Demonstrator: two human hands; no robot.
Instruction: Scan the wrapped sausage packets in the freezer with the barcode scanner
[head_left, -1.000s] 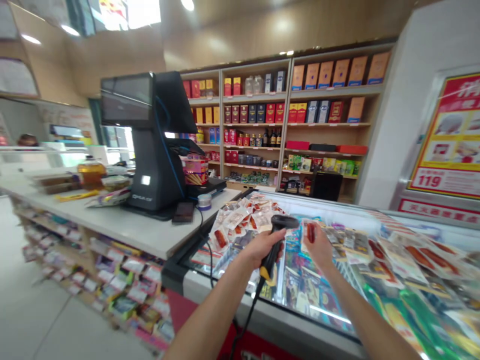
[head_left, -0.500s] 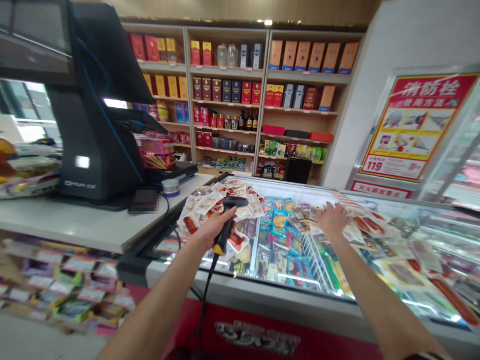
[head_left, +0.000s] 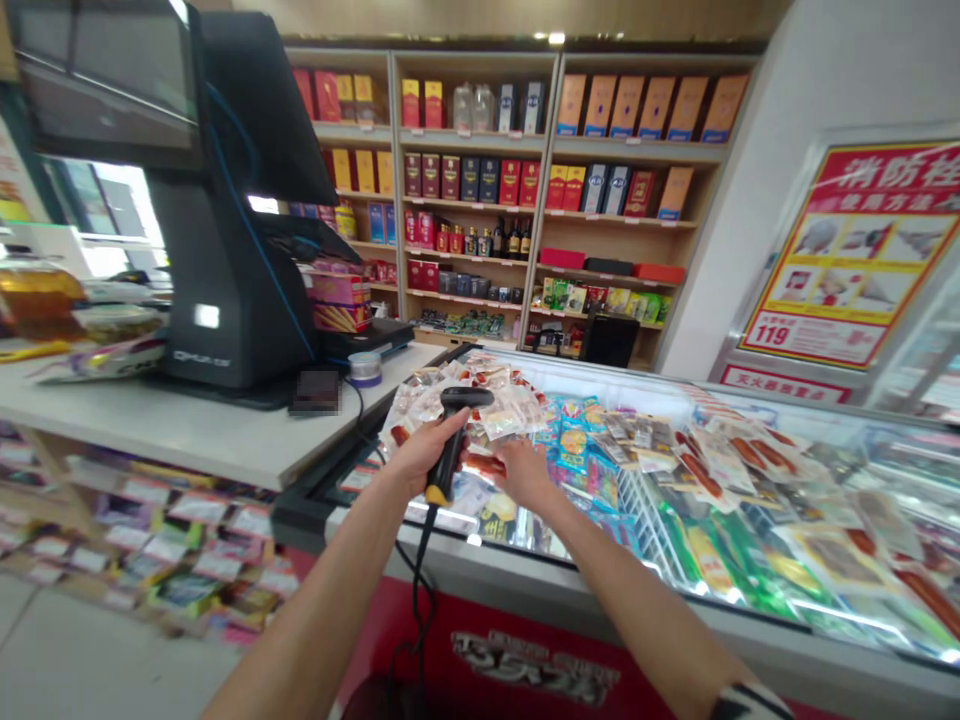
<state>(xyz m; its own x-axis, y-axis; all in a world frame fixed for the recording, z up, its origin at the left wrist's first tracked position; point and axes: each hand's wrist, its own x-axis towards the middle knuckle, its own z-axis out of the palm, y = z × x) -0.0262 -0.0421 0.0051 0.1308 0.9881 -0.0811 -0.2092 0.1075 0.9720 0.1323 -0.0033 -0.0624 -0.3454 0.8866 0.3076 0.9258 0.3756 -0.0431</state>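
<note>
Scanner (head_left: 454,432) in the left hand (head_left: 421,457): the black handle is clenched in the fist, the head sticking up above the knuckles and tipped toward the right, the yellow end of the handle poking out below the palm, and the black cord (head_left: 417,580) dropping from it down in front of the freezer (head_left: 600,640). The right hand (head_left: 520,470) lies just beside the scanner, to its right, palm down and fingers spread over the snack packets (head_left: 487,405) heaped on the freezer's glass lid; its fingertips touch a packet with something red in it (head_left: 486,465), which sits right under the scanner head, but blur hides whether the fingers have closed on it or only rest there. More packets, blue and green ones among them, are spread across the glass to the right. To the left of the freezer is a pale counter (head_left: 187,430) bearing a black till (head_left: 225,200) with its screen turned away, a small roll of tape (head_left: 366,368) near its foot. Behind stand wooden shelves (head_left: 540,180) stocked with red, orange and dark boxes and bottles, and a red and yellow poster (head_left: 847,260) hangs on the wall to the right.
</note>
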